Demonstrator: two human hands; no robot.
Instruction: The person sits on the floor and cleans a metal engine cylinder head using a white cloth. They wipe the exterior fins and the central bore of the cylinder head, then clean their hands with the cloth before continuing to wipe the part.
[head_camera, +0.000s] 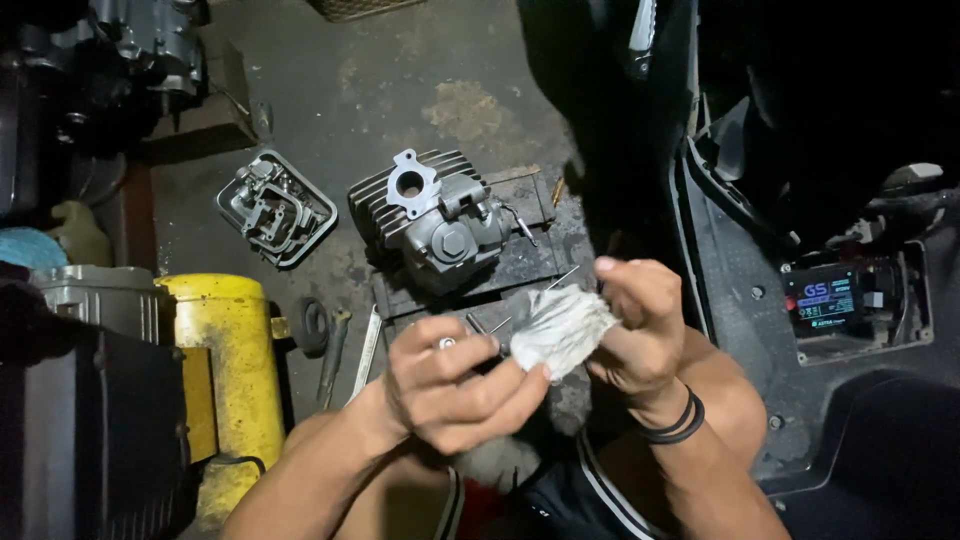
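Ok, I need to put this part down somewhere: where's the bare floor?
Bare concrete floor lies beyond the finned cylinder head, right of the valve cover. It is crowded by the yellow tank and tools.

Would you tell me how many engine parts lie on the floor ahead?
2: a finned cylinder head on a dark board, and a valve cover to its left. Others may be hidden in shadow.

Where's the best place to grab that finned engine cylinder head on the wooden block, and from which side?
Take the finned cylinder head across its ribbed body, coming from above and the left. The fins there are bare and give flat edges to pinch. Avoid the right side, where a thin rod sticks out. Both hands are busy with the rag.
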